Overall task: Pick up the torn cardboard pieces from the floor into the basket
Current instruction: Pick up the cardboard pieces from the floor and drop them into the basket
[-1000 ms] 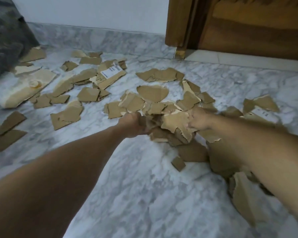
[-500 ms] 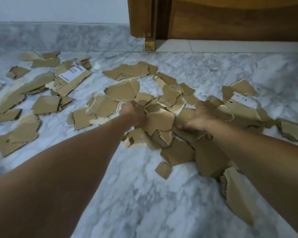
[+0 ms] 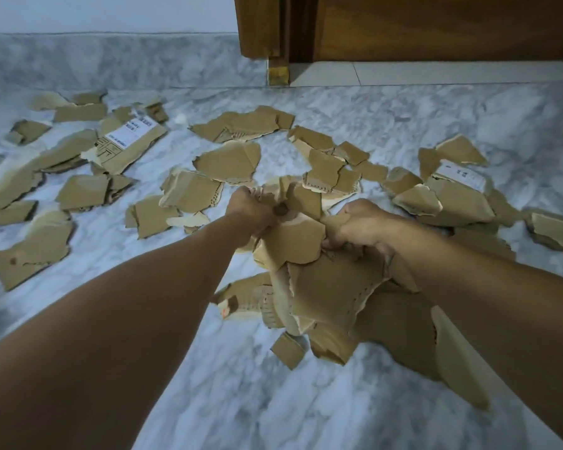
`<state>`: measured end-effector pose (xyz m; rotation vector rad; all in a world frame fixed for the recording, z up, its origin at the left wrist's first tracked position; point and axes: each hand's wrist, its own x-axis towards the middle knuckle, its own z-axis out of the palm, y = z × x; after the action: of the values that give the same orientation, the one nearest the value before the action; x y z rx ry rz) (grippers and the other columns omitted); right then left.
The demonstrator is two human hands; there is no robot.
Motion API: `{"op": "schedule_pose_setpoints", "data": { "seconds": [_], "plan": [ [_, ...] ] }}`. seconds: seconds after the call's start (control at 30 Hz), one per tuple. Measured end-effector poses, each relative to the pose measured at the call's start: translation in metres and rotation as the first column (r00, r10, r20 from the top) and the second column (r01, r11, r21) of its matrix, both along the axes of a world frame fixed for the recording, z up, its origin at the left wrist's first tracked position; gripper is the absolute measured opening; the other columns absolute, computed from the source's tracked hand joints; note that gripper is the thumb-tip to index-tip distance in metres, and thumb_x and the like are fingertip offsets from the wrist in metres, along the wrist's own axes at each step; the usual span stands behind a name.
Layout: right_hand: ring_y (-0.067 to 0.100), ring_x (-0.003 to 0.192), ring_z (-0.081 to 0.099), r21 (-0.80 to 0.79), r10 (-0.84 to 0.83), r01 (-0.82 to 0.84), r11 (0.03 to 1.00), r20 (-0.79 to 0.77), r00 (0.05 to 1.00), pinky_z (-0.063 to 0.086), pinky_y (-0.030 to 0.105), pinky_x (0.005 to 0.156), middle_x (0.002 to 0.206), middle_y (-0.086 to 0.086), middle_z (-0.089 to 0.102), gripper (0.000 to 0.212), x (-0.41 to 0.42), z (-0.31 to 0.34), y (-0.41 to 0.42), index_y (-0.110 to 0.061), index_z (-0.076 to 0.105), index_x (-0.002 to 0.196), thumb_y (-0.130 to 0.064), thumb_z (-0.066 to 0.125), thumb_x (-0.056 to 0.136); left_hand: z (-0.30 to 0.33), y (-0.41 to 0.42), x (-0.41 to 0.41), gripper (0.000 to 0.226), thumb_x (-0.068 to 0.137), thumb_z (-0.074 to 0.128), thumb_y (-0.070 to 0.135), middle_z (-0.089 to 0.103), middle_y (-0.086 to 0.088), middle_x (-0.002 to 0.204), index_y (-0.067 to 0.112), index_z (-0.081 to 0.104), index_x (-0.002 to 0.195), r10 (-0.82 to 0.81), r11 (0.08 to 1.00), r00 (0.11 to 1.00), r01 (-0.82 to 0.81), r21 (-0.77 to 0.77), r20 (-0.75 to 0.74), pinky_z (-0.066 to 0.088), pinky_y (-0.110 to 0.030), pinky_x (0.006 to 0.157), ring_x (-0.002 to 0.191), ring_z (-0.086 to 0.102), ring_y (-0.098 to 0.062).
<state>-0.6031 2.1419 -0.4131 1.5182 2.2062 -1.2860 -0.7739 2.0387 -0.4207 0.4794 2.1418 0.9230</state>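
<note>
Marble floor [image 3: 306, 410], wooden door [image 3: 436, 27] at far edge. Loose cardboard pieces [image 3: 82, 190] scattered left and centre. Left hand [image 3: 251, 211], fingers curled, grips the left side of a bunched cardboard pile [image 3: 322, 287]. Right hand [image 3: 359, 227] clenches its right side. More scraps [image 3: 459, 196] lie right.

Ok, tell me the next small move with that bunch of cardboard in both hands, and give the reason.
Probably lift the gathered bunch of cardboard clear of the floor, hands pressed together. The left hand and right hand already clutch it from both sides, yet loose pieces hang from its underside. No basket is in view, so where to carry it cannot be told yet.
</note>
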Motion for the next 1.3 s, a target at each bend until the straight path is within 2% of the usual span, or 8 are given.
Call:
{"op": "schedule_pose_setpoints", "data": {
  "seconds": [0.2,0.33,0.53,0.63,0.77,1.0,1.13,1.3],
  "plan": [
    [0.019,0.113,0.055,0.013,-0.103,0.105,0.994,-0.104,0.989,0.046,0.027,0.094,0.124,0.0,0.057,0.078,0.018,0.036,0.029,-0.012,0.051,0.135,-0.011,0.088,0.066,0.013,-0.015,-0.012,0.046,0.069,0.071,-0.014,0.064,-0.027,0.104,0.016,0.043,0.091,0.064,0.971,0.992,-0.088,0.224,0.111,0.057,-0.048,0.072,0.079,0.064,-0.034],
    [0.018,0.102,0.063,-0.006,-0.132,0.132,0.991,-0.105,0.986,0.048,0.023,0.078,0.112,0.004,0.066,0.06,0.045,0.054,0.043,-0.007,0.059,0.118,-0.009,0.088,0.066,0.03,-0.021,0.002,0.027,0.069,0.065,-0.022,0.066,-0.025,0.091,0.003,0.058,0.078,-0.226,0.954,0.958,0.181,0.24,0.176,0.057,-0.042,0.072,0.081,0.064,-0.036],
    [0.01,0.087,0.062,-0.083,-0.152,0.148,0.986,-0.054,0.987,0.045,0.017,0.058,0.103,-0.002,0.064,0.062,0.099,0.042,0.012,-0.013,0.056,0.124,-0.014,0.087,0.07,0.033,-0.035,0.046,0.036,0.068,0.084,0.005,0.06,-0.009,0.103,0.013,0.06,0.094,-0.668,0.736,0.743,0.667,-0.115,0.042,0.056,-0.034,0.077,0.097,0.06,-0.028],
    [0.023,0.106,0.058,0.232,0.107,-0.137,0.963,0.137,0.985,0.042,0.025,0.069,0.109,-0.002,0.057,0.067,0.117,0.021,-0.004,-0.015,0.057,0.122,-0.029,0.089,0.064,0.014,-0.043,0.055,0.102,0.05,0.088,0.054,0.021,-0.005,0.144,0.028,0.037,0.134,-0.816,0.575,0.518,0.679,-0.456,-0.258,0.034,-0.043,0.105,0.132,0.027,-0.031],
    [0.029,0.129,0.042,0.31,-0.092,0.048,0.95,0.13,0.987,0.039,0.03,0.091,0.14,0.009,0.044,0.103,0.137,0.006,-0.009,-0.015,0.044,0.139,-0.054,0.088,0.054,0.006,-0.041,0.056,0.121,0.056,0.076,0.068,-0.021,-0.004,0.158,0.035,0.009,0.151,-0.656,0.739,0.706,0.527,-0.42,-0.267,0.014,-0.059,0.115,0.146,-0.011,-0.037],
    [0.028,0.123,0.052,-0.083,-0.529,0.527,0.846,0.0,0.848,0.04,0.04,0.103,0.138,0.005,0.051,0.101,0.169,-0.008,-0.032,-0.02,0.049,0.133,-0.07,0.082,0.051,0.007,-0.044,0.08,0.091,0.071,0.065,0.069,0.015,-0.015,0.15,0.034,0.028,0.146,-0.501,0.801,0.833,0.344,-0.49,-0.236,0.019,-0.05,0.115,0.14,0.013,-0.037],
    [0.04,0.148,0.001,0.107,-0.491,0.481,0.87,0.099,0.866,0.013,0.048,0.12,0.161,0.02,-0.004,0.126,0.163,-0.015,-0.053,-0.018,0.013,0.154,-0.059,0.084,0.059,-0.004,-0.048,0.107,0.086,0.068,0.071,0.057,0.028,-0.014,0.13,0.025,0.031,0.136,-0.475,0.805,0.807,0.237,-0.545,-0.352,0.033,-0.043,0.102,0.123,0.027,-0.034],
    [0.03,0.133,0.036,0.017,-0.445,0.446,0.895,-0.024,0.895,0.039,0.034,0.104,0.148,0.008,0.036,0.114,0.137,-0.019,-0.054,-0.034,0.047,0.14,-0.053,0.087,0.035,-0.007,-0.05,0.116,0.088,0.057,0.087,0.042,0.029,-0.013,0.123,0.019,0.031,0.121,-0.231,0.913,0.93,0.105,-0.394,-0.286,0.052,-0.044,0.09,0.11,0.046,-0.035]
  ]
}}
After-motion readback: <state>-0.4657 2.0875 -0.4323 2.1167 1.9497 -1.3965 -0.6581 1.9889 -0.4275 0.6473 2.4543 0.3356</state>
